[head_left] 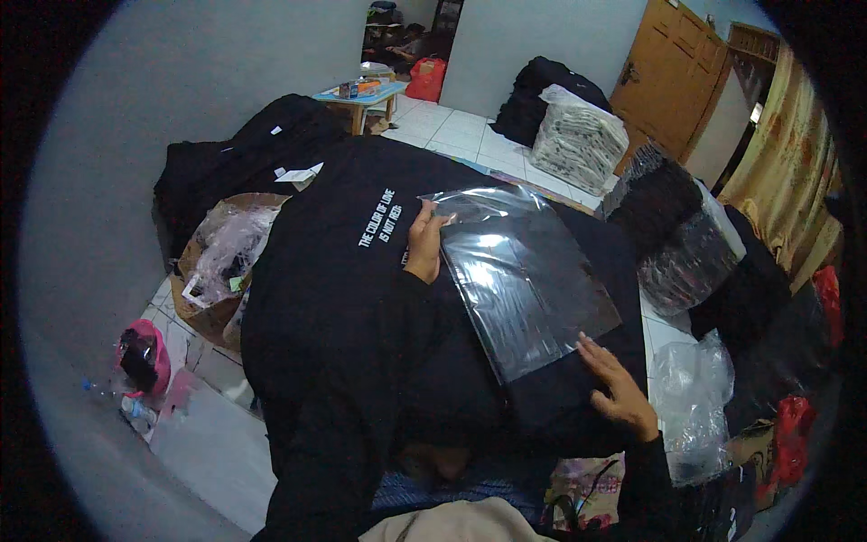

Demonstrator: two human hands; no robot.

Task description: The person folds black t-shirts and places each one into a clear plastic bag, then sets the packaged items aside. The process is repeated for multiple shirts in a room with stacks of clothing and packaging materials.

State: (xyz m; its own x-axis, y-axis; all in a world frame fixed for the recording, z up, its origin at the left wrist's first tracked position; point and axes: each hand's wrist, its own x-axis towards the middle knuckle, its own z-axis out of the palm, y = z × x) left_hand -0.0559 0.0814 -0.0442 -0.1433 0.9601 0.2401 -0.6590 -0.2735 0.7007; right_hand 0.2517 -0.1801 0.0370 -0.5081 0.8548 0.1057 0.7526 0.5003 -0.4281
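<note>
A clear, shiny plastic bag [533, 280] lies over black cloth in front of me. I cannot tell whether the dark inside it is a garment or the cloth beneath. My left hand [423, 242] is closed on the bag's upper left corner, near its loose, bulging end. My right hand [619, 388] is open with fingers stretched out, its fingertips at the bag's lower right corner. Under the bag and to its left spreads a black garment [325, 298] with white lettering on it.
At left are a cardboard box [209, 312] of crumpled plastic and a pink basin [161, 357]. Black garments [217, 176] are heaped behind the box. To the right lie bagged stacks [691, 262] and loose clear plastic [691, 397]. A low table [384, 94] stands far back.
</note>
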